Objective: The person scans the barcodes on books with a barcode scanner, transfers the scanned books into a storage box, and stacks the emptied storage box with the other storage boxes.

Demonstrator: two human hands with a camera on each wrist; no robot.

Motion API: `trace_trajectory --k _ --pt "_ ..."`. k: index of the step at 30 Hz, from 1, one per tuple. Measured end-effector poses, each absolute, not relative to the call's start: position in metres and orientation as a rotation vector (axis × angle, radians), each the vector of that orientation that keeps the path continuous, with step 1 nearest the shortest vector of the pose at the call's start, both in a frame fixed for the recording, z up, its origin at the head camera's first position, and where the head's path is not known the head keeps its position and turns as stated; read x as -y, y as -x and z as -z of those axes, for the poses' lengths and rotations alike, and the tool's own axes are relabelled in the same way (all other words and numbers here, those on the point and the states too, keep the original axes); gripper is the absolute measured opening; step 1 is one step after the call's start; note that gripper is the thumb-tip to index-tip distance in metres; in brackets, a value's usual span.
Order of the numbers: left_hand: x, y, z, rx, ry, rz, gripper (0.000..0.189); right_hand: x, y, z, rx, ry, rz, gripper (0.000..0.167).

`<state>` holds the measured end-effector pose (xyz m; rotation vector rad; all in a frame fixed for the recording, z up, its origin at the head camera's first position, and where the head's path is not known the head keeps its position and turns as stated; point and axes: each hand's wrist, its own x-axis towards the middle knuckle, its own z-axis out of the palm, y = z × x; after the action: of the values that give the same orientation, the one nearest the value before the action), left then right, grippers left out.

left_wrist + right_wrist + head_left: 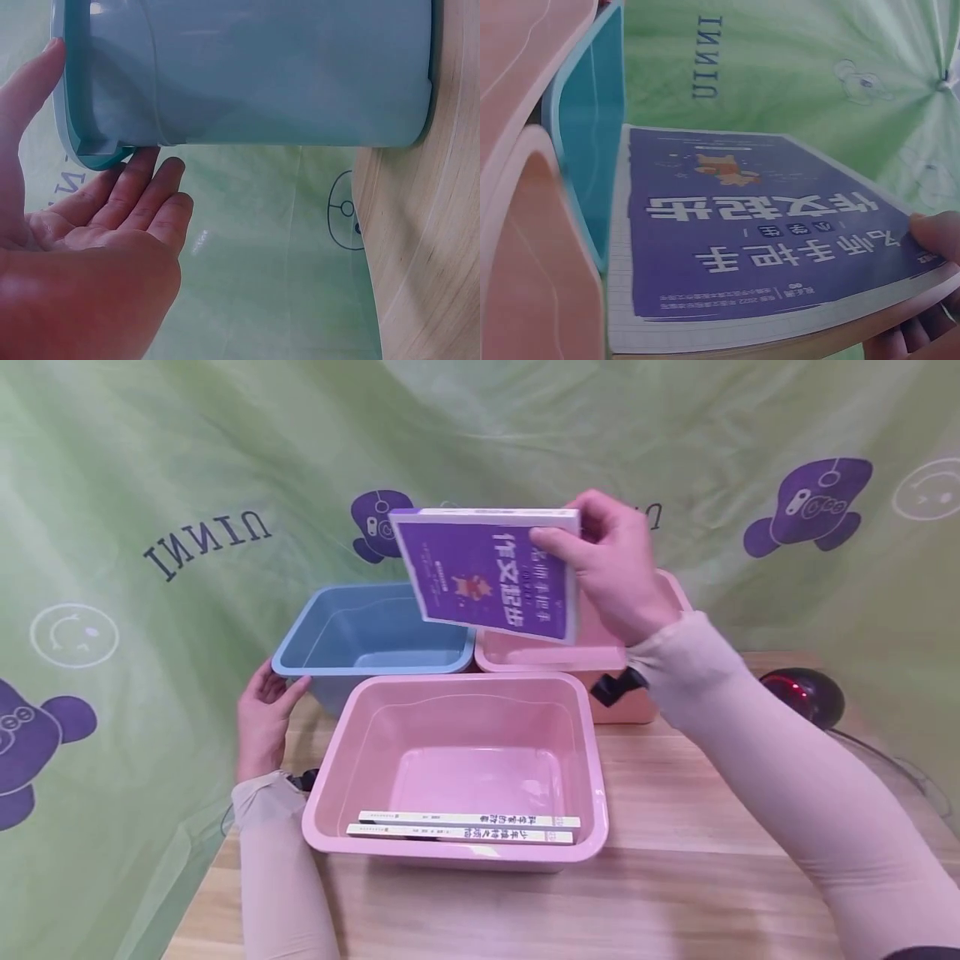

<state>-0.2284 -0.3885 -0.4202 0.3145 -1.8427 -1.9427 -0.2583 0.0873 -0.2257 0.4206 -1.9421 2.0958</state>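
Observation:
My right hand pinches a purple book by one end, its thumb on the cover. The book hangs in the air above the blue tub and the back pink tub; its cover fills much of the right wrist view. At the blue tub's front left corner is my left hand. In the left wrist view its fingers are nearly straight at the rim, with the thumb against the rim's other side. Two thin books stand spine up in the front pink tub.
All three tubs stand close together on a wooden table. To the right lies a black mouse with a red light and a cable. A green printed curtain hangs behind the table and along its left side.

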Motion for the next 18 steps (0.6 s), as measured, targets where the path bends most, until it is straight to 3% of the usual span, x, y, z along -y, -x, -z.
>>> trace_trajectory --k 8,18 --pt "0.387 0.230 0.420 1.848 -0.309 1.944 0.074 -0.013 0.287 0.240 2.023 -0.527 -2.183 0.017" --pt "0.385 0.230 0.421 1.810 -0.293 1.942 0.073 0.061 0.296 0.273 2.090 -0.684 -2.145 0.017"
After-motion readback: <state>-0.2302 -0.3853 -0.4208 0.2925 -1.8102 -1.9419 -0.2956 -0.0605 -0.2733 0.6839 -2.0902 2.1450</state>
